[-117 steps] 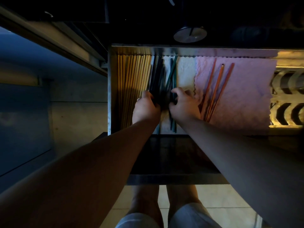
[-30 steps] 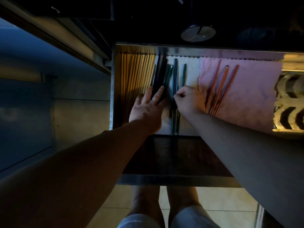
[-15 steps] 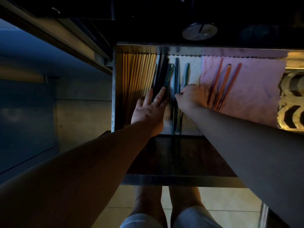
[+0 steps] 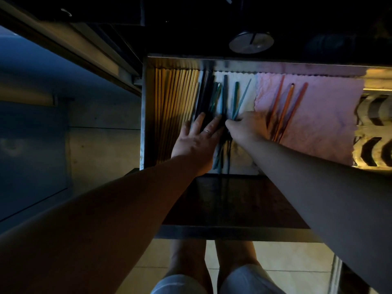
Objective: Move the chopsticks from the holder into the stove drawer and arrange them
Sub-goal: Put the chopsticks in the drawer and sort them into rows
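The stove drawer (image 4: 146, 115) stands pulled out below me. Several wooden chopsticks (image 4: 176, 98) lie in a neat row at its left side. Beside them lie dark and teal chopsticks (image 4: 206, 92) on a white cloth (image 4: 231, 78). My left hand (image 4: 196, 143) rests flat on the dark ones, fingers spread, a ring on one finger. My right hand (image 4: 247, 128) pinches the lower part of a teal chopstick (image 4: 244, 96) that slants to the right. Three orange chopsticks (image 4: 286, 107) lie on a pink cloth (image 4: 322, 119).
A round silver knob (image 4: 251, 42) sits above the drawer on the dark stove front. A patterned metal panel (image 4: 375, 128) shows at the drawer's right end. The dark drawer front (image 4: 233, 233) juts toward me over a tiled floor, with my legs below.
My right hand has shifted slightly and one teal chopstick now fans out to the right on the white cloth. My left hand stays flat on the dark chopsticks.
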Available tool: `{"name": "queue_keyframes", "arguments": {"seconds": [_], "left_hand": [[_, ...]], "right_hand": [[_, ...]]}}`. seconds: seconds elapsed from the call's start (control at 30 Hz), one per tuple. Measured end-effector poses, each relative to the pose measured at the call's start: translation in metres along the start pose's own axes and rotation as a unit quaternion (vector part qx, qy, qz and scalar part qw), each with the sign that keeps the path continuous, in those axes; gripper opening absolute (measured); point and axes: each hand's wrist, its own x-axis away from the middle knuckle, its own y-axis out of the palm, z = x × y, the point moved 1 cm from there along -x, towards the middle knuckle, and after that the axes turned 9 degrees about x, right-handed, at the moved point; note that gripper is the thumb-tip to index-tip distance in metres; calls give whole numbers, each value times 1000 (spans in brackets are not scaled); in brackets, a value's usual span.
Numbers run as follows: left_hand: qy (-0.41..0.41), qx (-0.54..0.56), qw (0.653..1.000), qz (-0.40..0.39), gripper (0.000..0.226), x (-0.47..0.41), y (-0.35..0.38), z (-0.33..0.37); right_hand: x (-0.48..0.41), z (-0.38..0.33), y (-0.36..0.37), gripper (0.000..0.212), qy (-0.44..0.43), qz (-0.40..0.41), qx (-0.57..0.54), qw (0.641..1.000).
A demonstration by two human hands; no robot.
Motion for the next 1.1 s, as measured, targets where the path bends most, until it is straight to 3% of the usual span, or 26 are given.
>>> {"name": "queue_keyframes", "arguments": {"seconds": [0.17, 0.37, 0.53, 0.77, 1.0, 1.1], "left_hand": [[4, -4, 1000, -6, 77, -2, -2, 3], [61, -104, 993, -9, 79, 1, -1, -5], [26, -53, 998, 1, 88, 6, -1, -15], [-1, -7, 1000, 7, 83, 10, 0, -22], [-3, 4, 1000, 1, 84, 7, 2, -20], [-6, 3, 1000, 4, 82, 7, 1, -19]], "right_hand": [[2, -1, -4, 29, -12, -5, -40, 999], [5, -9, -5, 17, -17, -13, -82, 996], [7, -16, -1, 10, -25, -29, -99, 994], [-1, -15, 13, 22, -25, -53, -91, 994], [1, 0, 4, 5, -73, 60, -37, 995], [3, 2, 2, 10, -92, 90, -9, 992]]}}
